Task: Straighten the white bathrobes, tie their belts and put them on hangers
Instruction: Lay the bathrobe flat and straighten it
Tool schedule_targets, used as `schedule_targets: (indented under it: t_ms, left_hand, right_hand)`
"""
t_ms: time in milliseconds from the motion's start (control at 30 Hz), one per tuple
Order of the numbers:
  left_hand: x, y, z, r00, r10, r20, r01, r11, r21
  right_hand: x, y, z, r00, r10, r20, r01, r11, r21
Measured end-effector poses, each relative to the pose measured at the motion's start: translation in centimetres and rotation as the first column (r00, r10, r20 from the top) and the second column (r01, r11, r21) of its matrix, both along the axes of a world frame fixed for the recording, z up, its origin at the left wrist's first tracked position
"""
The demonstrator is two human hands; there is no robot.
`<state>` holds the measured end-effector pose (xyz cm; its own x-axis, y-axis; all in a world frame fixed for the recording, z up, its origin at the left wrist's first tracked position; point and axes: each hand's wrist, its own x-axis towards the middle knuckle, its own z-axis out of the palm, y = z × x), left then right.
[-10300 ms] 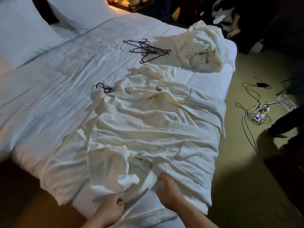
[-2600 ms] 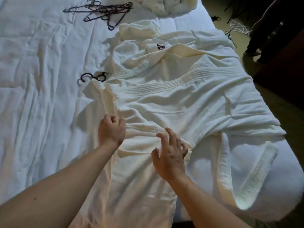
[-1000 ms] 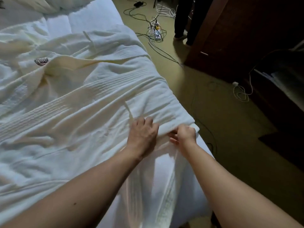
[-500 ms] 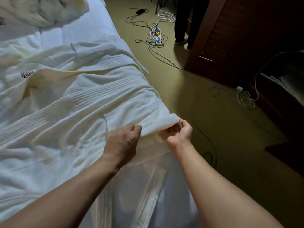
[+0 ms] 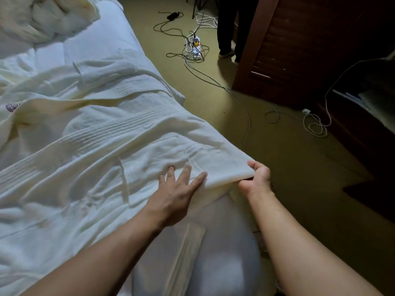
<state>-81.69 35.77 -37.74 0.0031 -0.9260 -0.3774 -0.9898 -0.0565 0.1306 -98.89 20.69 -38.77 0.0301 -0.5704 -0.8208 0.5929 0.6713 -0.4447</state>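
Note:
A white bathrobe lies spread across the bed, its hem corner reaching the bed's right edge. My right hand pinches that corner of the robe and holds it slightly lifted off the bed. My left hand lies flat on the robe just left of the corner, fingers spread. A second white bathrobe sits bunched at the top left of the bed. A ribbed strip of robe fabric hangs down the bed's side between my forearms. No hangers are in view.
Cables and a power strip lie on the olive carpet to the right of the bed. A person's dark legs stand beside a dark wooden cabinet. A coiled white cable lies near more dark furniture at right.
My left hand has let go of the robe edge and now presses flat with fingers spread. My right hand keeps its pinch on the corner, drawn a little further right.

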Motion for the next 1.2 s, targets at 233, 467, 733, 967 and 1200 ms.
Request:
schedule_targets:
  t_ms: [233, 467, 733, 967, 1200]
  left_hand:
    - [1.3, 0.5, 0.0, 0.991, -0.098, -0.089, 0.105, 0.992, 0.076]
    - [12.9, 0.1, -0.5, 0.939, 0.261, -0.225, -0.341, 0.790, -0.510]
    - [25.7, -1.9, 1.0, 0.807, 0.571, 0.151, -0.546, 0.818, -0.180]
    - [28.1, -4.6, 2.1, 0.747, 0.663, 0.049, -0.607, 0.709, -0.359]
    - [20.1, -5.6, -1.2, 0.831, 0.552, -0.073, -0.497, 0.677, -0.543]
  right_hand:
    - [0.1, 0.3, -4.9, 0.690, 0.281, -0.667, -0.236, 0.959, 0.159]
    - [8.5, 3.2, -1.5, 0.215, 0.293, -0.932, -0.823, 0.567, -0.012]
    - [14.6, 4.0, -1.9, -0.326, 0.357, -0.875, -0.941, -0.029, 0.338]
    - [13.9, 4.1, -3.2, -0.245, 0.342, -0.907, -0.966, -0.004, 0.260]
    - [10.8, 0.3, -4.0, -0.111, 0.374, -0.921, -0.991, 0.030, 0.132]
